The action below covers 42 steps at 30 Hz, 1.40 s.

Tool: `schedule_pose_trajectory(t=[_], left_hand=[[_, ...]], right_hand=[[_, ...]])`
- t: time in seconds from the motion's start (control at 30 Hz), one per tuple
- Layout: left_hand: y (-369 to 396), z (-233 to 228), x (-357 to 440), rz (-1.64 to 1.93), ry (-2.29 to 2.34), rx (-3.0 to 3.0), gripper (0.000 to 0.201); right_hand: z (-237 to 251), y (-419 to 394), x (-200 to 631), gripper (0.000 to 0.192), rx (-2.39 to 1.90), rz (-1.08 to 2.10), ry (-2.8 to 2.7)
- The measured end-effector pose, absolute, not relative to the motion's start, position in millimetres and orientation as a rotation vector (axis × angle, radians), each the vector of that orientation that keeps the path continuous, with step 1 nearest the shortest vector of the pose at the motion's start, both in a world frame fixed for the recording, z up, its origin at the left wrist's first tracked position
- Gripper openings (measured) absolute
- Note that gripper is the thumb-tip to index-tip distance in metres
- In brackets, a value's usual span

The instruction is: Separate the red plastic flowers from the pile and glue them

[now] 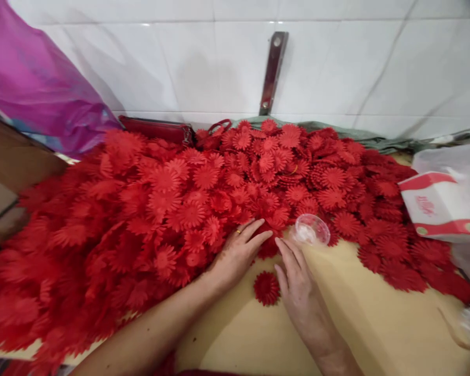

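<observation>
A large heap of red artificial flower pieces (166, 180) with notched petals spreads over the table. At its front edge lies my left hand (238, 253), a ring on one finger, its fingers stretched out over red pieces. Opposite it is my right hand (297, 279), fingers extended and thumb apart, the fingertips close to those red pieces. Neither hand shows anything gripped. Between my wrists, a separate dark red flower piece (267, 288) rests flat on the table, just left of my right thumb. A small clear plastic cup (311, 230) with whitish contents stands beyond my right hand.
The yellowish tabletop (360, 313) shows in front. A red-and-white box (438, 203) and translucent plastic bag (466, 162) are at the right. At the left are a cardboard box (19, 151) and purple cloth (43, 68). Behind the heap, a red pouch (156, 129) lies near the tiled wall (188, 62).
</observation>
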<state>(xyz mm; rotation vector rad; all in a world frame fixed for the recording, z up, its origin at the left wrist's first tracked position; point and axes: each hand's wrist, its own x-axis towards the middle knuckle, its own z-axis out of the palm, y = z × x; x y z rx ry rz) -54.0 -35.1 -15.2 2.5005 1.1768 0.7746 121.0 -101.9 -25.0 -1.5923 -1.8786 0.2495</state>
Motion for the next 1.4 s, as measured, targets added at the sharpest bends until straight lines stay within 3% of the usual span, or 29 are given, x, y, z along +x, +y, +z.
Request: schedule_pose_trajectory(t=[0.27,0.43,0.6,0.87,1.03,1.2,1.4], left_hand=[[-72.7,44.5,-63.7,0.548,1.302,2.576,0.065],[-96.4,52.5,-84.0,0.562,1.381,2.752,0.060],[-74.7,26.2,-117.2,0.484,1.594,2.859,0.096],[-23.5,27.9,-162.3,0.760,1.623,3.079,0.049],[-6.7,41.3,-199.1,0.758,1.804,3.115,0.051],[10.7,49.7,-217.6,0.464,2.263,2.804,0.054],[4.6,70.0,-210.0,0.377,2.036,2.700,0.061]], right_hand=[[-4.3,-71.5,113.9,0.057,-1.420,0.572,-1.994],[13.8,-45.2,96.5,0.065,-1.283,0.755,-2.011],[4.9,-21.2,75.0,0.049,-1.243,0.798,-1.964],[35.2,-14.7,24.6,0.051,-1.080,0.988,-1.930],[69.6,-17.1,23.2,0.063,-1.096,1.022,-2.036],[90.3,-27.1,48.5,0.053,-1.230,0.936,-2.196],[75.8,-52.3,92.0,0.043,-1.261,0.702,-2.260]])
